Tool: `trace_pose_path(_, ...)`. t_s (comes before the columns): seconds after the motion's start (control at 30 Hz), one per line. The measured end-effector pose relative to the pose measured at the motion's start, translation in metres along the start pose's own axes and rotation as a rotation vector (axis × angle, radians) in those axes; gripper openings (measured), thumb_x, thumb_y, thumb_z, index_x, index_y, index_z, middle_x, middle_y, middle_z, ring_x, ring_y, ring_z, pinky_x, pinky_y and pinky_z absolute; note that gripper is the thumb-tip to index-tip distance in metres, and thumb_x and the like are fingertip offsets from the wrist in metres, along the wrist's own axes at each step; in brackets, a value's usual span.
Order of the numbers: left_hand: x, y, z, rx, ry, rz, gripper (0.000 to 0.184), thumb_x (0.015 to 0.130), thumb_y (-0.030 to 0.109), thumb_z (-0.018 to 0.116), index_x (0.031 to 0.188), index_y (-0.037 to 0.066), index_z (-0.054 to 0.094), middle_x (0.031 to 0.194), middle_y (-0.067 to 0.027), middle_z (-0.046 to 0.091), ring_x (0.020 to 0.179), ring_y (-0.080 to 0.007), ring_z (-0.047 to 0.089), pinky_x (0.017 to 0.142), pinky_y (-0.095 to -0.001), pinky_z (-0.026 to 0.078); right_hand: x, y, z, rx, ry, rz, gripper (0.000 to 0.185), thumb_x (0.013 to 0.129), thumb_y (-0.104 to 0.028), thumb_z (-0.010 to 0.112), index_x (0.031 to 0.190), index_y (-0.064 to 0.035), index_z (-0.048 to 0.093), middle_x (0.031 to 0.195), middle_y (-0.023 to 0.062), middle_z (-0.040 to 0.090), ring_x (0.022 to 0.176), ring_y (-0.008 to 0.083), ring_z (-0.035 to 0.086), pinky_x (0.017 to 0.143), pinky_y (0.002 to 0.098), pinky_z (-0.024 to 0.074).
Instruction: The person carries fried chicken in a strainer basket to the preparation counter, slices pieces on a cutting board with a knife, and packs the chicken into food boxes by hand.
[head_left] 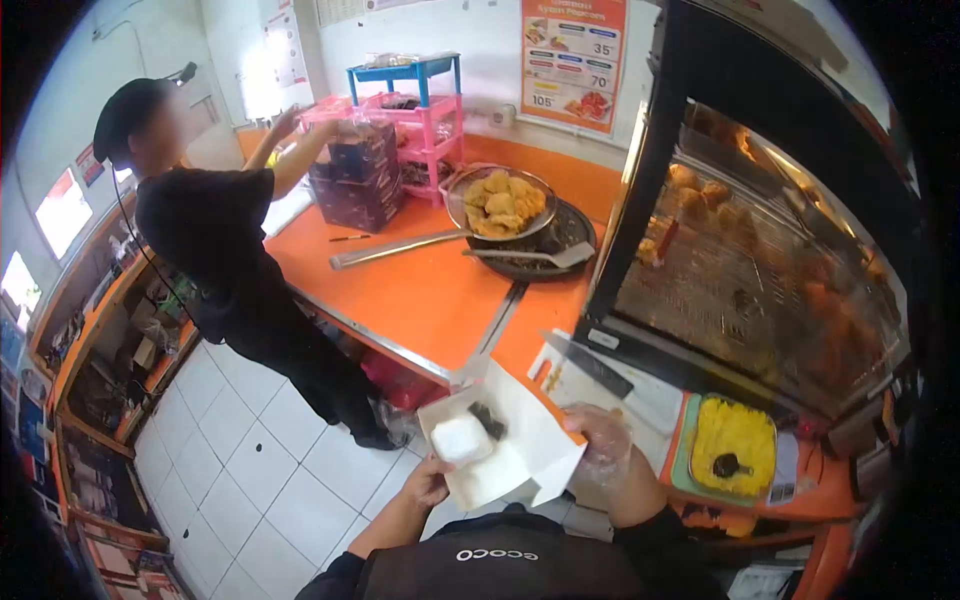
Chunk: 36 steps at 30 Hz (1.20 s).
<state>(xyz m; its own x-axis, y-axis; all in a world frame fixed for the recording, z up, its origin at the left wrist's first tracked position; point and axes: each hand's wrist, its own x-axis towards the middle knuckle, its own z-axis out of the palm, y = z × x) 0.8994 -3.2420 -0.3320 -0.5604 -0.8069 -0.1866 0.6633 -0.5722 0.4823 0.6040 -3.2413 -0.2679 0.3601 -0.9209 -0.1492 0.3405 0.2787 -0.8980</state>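
Observation:
In front of my body, a paper food box (pixel 510 470) with its lid up is held between my two hands. Inside it lie a white block that looks like moulded rice (pixel 461 441) and a small dark item (pixel 488 420) beside it. My left hand (pixel 428 482) grips the box's near left edge, fingers closed on it. My right hand (pixel 602 438), in a clear plastic glove, is closed on the lid side at the right. Some of its fingers are hidden by the glove's folds and the cardboard.
Ahead, an orange counter (pixel 400 290) bears a strainer of fried chicken (pixel 500 205) and tongs (pixel 400 248). A knife (pixel 590 365) lies on a white board. To the right stand a heated glass cabinet (pixel 640 330) and a tray of yellow food (pixel 735 440). A co-worker (pixel 205 220) reaches over boxes (pixel 355 180).

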Motion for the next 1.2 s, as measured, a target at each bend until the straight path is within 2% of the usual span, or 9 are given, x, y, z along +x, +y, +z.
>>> trace_pose_path(0.17,0.017,0.022,-0.015,-0.123,0.097,-0.027,0.068,0.067,-0.003,0.058,0.13,0.001,0.033,0.122,-0.017,0.05,0.111,-0.032,0.053,0.097,-0.0458,0.043,0.083,-0.042,0.003,0.118,-0.125,0.17,0.048,0.07,-0.015,0.063,0.109,0.0118,0.054,0.099,0.0196,0.064,0.085,0.0243,0.064,0.079,0.032,0.0501)
trace_pose_path(0.27,0.046,0.053,-0.021,-0.101,0.155,0.197,0.068,0.068,-0.001,0.059,0.131,0.002,0.033,0.121,-0.0167,0.051,0.11,-0.0316,0.053,0.096,-0.0464,0.043,0.133,-0.086,0.038,-0.576,-0.093,0.181,0.045,0.073,-0.018,0.067,0.109,0.0074,0.057,0.104,0.0181,0.063,0.089,0.0231,0.064,0.081,0.0314,0.0497)
trace_pose_path(0.3,0.054,0.061,-0.025,-0.117,0.172,0.231,0.064,0.07,0.001,0.06,0.129,0.004,0.035,0.119,-0.0165,0.052,0.109,-0.0313,0.054,0.095,-0.0462,0.044,0.155,-0.085,0.035,-0.908,-0.215,-0.161,0.026,0.076,-0.02,0.062,0.097,-0.004,0.064,0.072,0.0065,0.063,0.068,0.0127,0.06,0.063,0.0272,0.0468)
trace_pose_path(0.47,0.101,0.108,-0.056,-0.174,0.44,0.362,0.055,0.075,0.004,0.06,0.126,0.009,0.039,0.117,-0.0106,0.054,0.108,-0.0277,0.054,0.093,-0.0462,0.043,0.265,-0.126,0.02,-1.118,0.174,-0.503,0.022,0.074,-0.026,0.062,0.087,-0.0092,0.069,0.083,0.0156,0.066,0.075,0.0255,0.065,0.07,0.0357,0.0507)
trace_pose_path(0.53,0.124,0.116,-0.073,-0.133,0.523,0.412,0.057,0.077,0.007,0.058,0.129,0.01,0.037,0.122,-0.01,0.051,0.113,-0.0276,0.051,0.098,-0.0452,0.038,0.31,-0.175,0.021,-1.457,0.672,-0.071,0.025,0.074,-0.028,0.06,0.084,-0.0068,0.069,0.086,0.0156,0.067,0.08,0.0302,0.065,0.075,0.0384,0.0508)
trace_pose_path(0.83,0.137,0.173,-0.057,0.166,0.647,-0.035,0.049,0.078,0.008,0.068,0.117,0.006,0.039,0.106,-0.0086,0.052,0.096,-0.0225,0.054,0.083,-0.0422,0.048,0.474,-0.184,-0.109,-1.647,1.096,0.244,0.054,0.072,-0.046,0.056,0.097,0.0017,0.066,0.101,0.0245,0.062,0.095,0.0324,0.062,0.079,0.0408,0.0486)
trace_pose_path(0.93,0.131,0.186,-0.066,0.298,0.52,-0.152,0.051,0.078,0.013,0.071,0.116,0.004,0.039,0.104,-0.0084,0.051,0.093,-0.0196,0.054,0.08,-0.0393,0.049,0.458,-0.211,-0.11,-1.402,1.235,0.217,0.046,0.075,-0.04,0.055,0.097,-0.0005,0.065,0.097,0.02,0.065,0.09,0.0292,0.063,0.073,0.0384,0.0498)
trace_pose_path(1.03,0.126,0.194,-0.084,0.544,0.397,-0.328,0.038,0.077,0.023,0.073,0.102,0.002,0.053,0.094,-0.0049,0.056,0.085,-0.014,0.055,0.074,-0.0292,0.048,0.431,-0.21,-0.155,-0.162,0.89,-0.323,0.017,0.077,-0.019,0.057,0.09,-0.0096,0.06,0.074,0.0024,0.058,0.068,0.0177,0.057,0.058,0.0316,0.0448)
trace_pose_path(1.2,0.129,0.196,-0.111,0.735,0.235,-0.348,0.041,0.078,0.029,0.072,0.102,0.002,0.054,0.097,-0.0052,0.057,0.089,-0.014,0.055,0.08,-0.0299,0.046,0.39,-0.224,-0.115,-0.074,0.79,-0.384,0.022,0.074,-0.013,0.056,0.093,-0.0057,0.06,0.085,0.0076,0.063,0.062,0.0201,0.06,0.049,0.0304,0.0469)
